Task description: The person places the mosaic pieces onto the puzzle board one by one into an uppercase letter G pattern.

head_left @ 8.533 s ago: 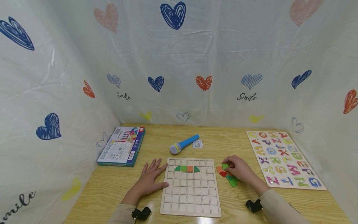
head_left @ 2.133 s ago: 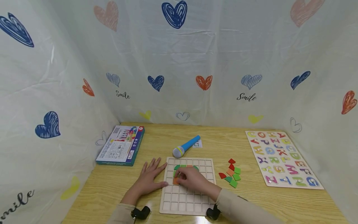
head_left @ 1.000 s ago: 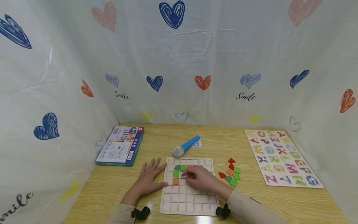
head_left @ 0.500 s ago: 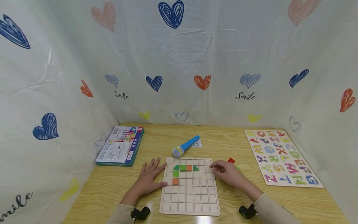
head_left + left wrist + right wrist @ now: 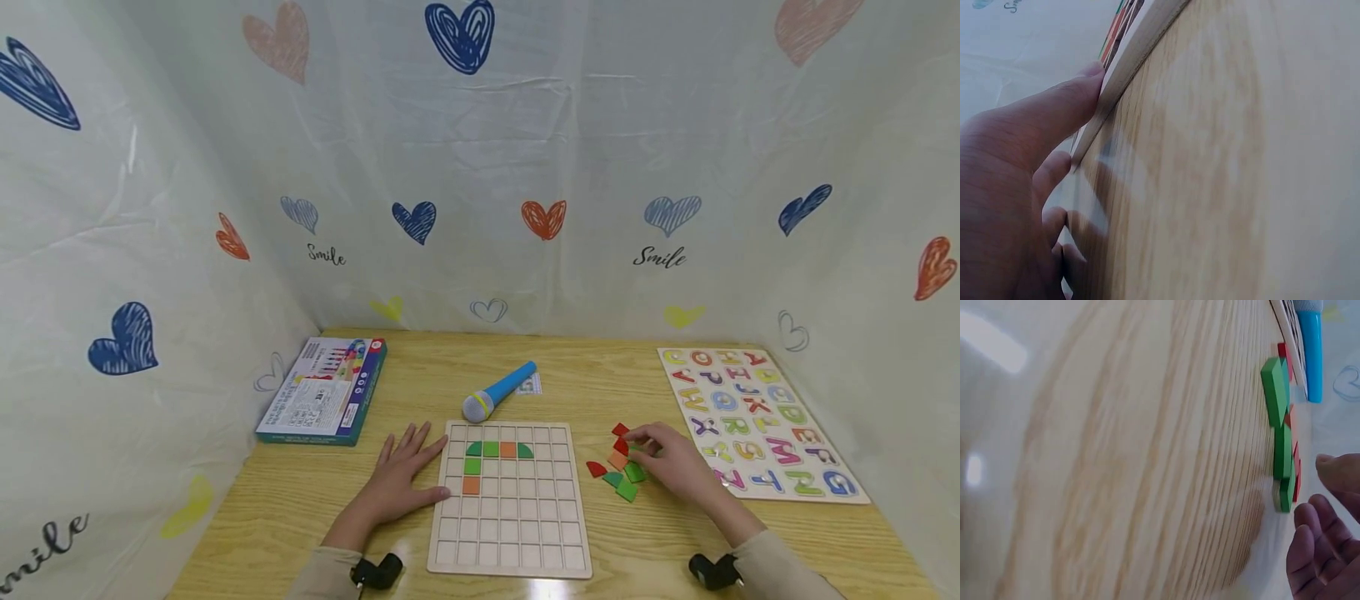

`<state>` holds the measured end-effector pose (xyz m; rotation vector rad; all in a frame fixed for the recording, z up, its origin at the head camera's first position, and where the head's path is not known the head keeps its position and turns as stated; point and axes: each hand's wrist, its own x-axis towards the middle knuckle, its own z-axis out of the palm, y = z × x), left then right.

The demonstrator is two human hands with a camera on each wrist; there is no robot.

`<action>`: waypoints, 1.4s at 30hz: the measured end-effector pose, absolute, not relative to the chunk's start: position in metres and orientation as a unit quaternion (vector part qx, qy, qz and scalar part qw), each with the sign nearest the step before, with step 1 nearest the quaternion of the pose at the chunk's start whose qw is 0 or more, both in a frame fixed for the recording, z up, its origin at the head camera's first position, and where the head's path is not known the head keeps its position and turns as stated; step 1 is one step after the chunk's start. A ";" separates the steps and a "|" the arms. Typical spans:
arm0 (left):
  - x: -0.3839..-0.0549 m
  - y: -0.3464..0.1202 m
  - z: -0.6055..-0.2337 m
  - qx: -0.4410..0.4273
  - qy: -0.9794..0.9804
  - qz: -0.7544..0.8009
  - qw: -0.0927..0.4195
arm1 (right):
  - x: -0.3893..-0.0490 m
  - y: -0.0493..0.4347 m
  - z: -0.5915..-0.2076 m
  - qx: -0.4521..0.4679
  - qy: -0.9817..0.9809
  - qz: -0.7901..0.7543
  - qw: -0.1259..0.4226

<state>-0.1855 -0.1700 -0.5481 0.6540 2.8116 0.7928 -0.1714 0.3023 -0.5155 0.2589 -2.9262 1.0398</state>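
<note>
My left hand (image 5: 397,479) lies with fingers spread on the table, its thumb touching the left edge of the wooden grid board (image 5: 509,554). On the board, a top row has two green quarter-round tiles with a green square (image 5: 491,450) and an orange square (image 5: 507,450) between them. A green square (image 5: 472,467) and an orange square (image 5: 471,485) run down from its left end. My right hand (image 5: 670,458) hovers at the loose tiles, thumb and fingers apart, nothing visible between them. Those tiles include green squares (image 5: 627,490), an orange square (image 5: 617,459) and red quarter-rounds (image 5: 596,469).
Behind the board lies a blue toy microphone (image 5: 498,392), partly over a small printed card (image 5: 531,384). A letter puzzle board (image 5: 765,425) is at the right, and a flat box (image 5: 324,390) at the back left. A heart-printed curtain (image 5: 480,167) surrounds the table.
Since the earliest frame, a green and an orange square have been added on the board's left, and the loose tiles lie spread out. My right hand has moved right, from the board to them.
</note>
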 end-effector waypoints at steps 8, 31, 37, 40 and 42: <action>-0.184 -0.170 -0.546 0.217 0.936 0.266 0.074 | -0.168 0.316 -0.521 0.071 -0.946 0.317 -0.017; -0.185 -0.169 -0.548 0.213 0.939 0.261 0.065 | -0.172 0.312 -0.515 0.063 -0.940 0.335 0.016; -0.184 -0.169 -0.548 0.213 0.940 0.259 0.067 | -0.174 0.291 -0.511 0.079 -0.922 0.378 0.015; -0.184 -0.169 -0.548 0.213 0.940 0.257 0.069 | -0.173 0.273 -0.512 0.098 -0.913 0.395 0.007; -0.184 -0.170 -0.548 0.215 0.940 0.259 0.065 | -0.172 0.259 -0.513 0.110 -0.907 0.406 -0.001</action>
